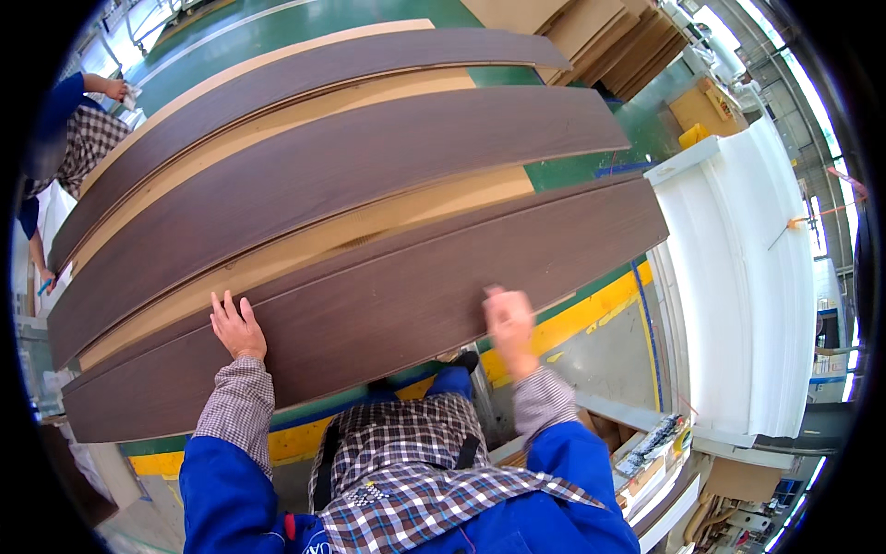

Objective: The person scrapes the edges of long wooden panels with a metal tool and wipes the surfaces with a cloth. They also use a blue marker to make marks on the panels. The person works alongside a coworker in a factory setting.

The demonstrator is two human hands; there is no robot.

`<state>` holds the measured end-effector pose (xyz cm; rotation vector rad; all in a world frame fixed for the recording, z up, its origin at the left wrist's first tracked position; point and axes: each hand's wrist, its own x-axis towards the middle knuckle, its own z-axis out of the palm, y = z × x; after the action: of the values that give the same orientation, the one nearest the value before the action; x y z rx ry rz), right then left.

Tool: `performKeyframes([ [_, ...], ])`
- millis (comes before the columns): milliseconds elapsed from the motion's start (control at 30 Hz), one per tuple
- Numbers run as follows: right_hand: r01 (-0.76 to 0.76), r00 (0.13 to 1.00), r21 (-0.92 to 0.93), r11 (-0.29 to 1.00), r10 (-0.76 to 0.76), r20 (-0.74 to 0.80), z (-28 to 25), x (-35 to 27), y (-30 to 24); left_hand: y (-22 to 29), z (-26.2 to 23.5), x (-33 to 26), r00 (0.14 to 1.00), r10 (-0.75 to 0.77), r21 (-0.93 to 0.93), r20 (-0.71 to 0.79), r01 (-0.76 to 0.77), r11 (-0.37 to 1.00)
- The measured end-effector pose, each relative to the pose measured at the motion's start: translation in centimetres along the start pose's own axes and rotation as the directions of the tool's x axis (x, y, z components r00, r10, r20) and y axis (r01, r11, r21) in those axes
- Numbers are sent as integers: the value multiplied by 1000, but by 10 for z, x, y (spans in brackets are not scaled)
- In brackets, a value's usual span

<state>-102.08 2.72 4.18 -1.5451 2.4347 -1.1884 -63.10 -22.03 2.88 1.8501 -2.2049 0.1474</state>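
Observation:
A long dark brown wood-grain board (388, 300) lies in front of me, running from lower left to upper right. My left hand (237, 328) rests on it toward its left part, fingers spread and palm down. Over the board's near edge, right of the middle, my right hand (511, 331) is closed and smeared by motion. Something small and brownish seems to show at its fingertips, but I cannot make out what it is. Behind lie a second brown board (369, 166) and a third (323, 76), roughly parallel to the near one.
Tan sheet material (461, 196) shows between the boards. White moulded panels (729, 286) stand at the right. Brown sheets (618, 42) are stacked at the back right. At the far left another person's hand (115, 90) holds something white. A yellow line (591, 319) marks the floor.

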Motion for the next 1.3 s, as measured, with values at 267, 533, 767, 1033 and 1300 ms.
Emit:
performKeyframes([
  [267,-481,871,-324,815,404,-278,1,56,94,9,-22,16,995,-7,53,95,2,999],
  [533,251,921,177,952,-291,259,138,3,-192,-1,-20,21,988,-57,14,143,56,998],
  [767,241,725,632,737,-569,388,90,-53,-181,-4,-4,22,997,-24,70,70,19,997],
  [1033,-218,963,-179,959,182,-197,-39,-17,78,-28,1,10,987,-61,82,150,49,995],
  [1300,-138,982,-361,922,79,-173,-9,-54,50,-33,4,10,981,-78,105,175,60,993],
])
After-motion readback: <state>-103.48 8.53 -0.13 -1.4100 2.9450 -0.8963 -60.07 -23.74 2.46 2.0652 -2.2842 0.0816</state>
